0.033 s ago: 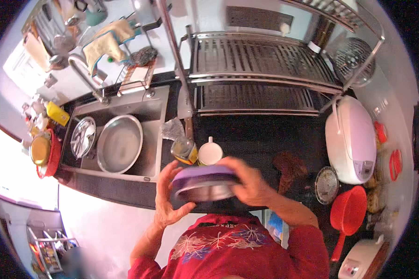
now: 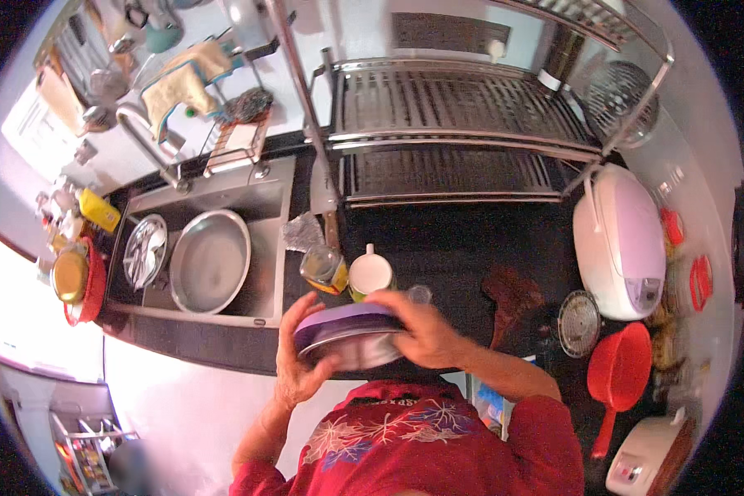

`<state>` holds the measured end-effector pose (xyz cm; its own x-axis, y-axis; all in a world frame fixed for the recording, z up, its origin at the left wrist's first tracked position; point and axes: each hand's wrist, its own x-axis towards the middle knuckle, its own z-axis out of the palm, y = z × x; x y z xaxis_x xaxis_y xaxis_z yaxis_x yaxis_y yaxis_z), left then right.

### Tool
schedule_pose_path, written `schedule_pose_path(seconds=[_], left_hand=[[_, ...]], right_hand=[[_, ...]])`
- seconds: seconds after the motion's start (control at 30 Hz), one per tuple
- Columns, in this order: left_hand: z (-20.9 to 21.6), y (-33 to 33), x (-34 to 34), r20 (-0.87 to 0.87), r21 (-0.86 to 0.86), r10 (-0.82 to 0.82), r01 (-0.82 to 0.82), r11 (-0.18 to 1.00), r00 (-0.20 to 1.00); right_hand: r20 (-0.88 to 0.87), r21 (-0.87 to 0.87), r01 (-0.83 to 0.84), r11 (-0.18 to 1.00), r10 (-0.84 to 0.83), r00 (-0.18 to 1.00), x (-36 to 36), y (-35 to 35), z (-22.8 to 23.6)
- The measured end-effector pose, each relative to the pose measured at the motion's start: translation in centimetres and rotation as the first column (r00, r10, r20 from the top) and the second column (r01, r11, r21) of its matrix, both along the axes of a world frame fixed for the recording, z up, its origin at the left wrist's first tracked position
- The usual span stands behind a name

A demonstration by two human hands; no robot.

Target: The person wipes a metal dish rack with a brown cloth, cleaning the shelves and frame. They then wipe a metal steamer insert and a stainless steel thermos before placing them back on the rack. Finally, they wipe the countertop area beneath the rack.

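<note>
A round bowl (image 2: pixel 345 318), purple outside and shiny metal inside, is held tilted between my hands at the counter's front edge, its opening turned toward me. My left hand (image 2: pixel 299 355) grips its left side, with the fingers behind and the thumb at the near rim. My right hand (image 2: pixel 422 332) is closed round the right side, its fingers over the purple outside. Motion smears the bowl and the fingertips a little. Just beyond stand a white mug (image 2: pixel 370 274) and a glass jar (image 2: pixel 323 269) with a yellow label. A small clear glass (image 2: pixel 419 294) shows behind my right hand.
On the left, a sink (image 2: pixel 270 273) holds a large metal basin (image 2: pixel 211 261) and a plate of cutlery (image 2: pixel 146 251). A knife (image 2: pixel 331 227) lies beside it. A metal dish rack (image 2: pixel 463 103) spans the back. Rightward are a rice cooker (image 2: pixel 616 244) and a red pan (image 2: pixel 619 364).
The bowl has shifted slightly left and its tilt has changed. My left thumb has come in against its rim. The small clear glass now shows beyond my right hand.
</note>
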<state>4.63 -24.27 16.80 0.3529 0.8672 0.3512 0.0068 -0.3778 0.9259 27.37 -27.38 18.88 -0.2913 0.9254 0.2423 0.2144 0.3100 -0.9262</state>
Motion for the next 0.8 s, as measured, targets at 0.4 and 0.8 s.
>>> schedule_pose_path(seconds=[0.4, 0.8], left_hand=[[-8.8, 2.4, -7.7, -0.222, -0.4, 0.125, -0.207, 0.893, 0.967], [-10.3, 5.8, -6.6, -0.405, -0.298, 0.129, -0.264, 0.917, 0.905]], right_hand=[[0.292, 0.493, 0.339, 0.801, -0.519, 0.803, -2.2, -0.5, -3.9], [0.404, 0.149, 0.567, 0.81, -0.574, 0.712, 2.3, 0.5, -11.8]])
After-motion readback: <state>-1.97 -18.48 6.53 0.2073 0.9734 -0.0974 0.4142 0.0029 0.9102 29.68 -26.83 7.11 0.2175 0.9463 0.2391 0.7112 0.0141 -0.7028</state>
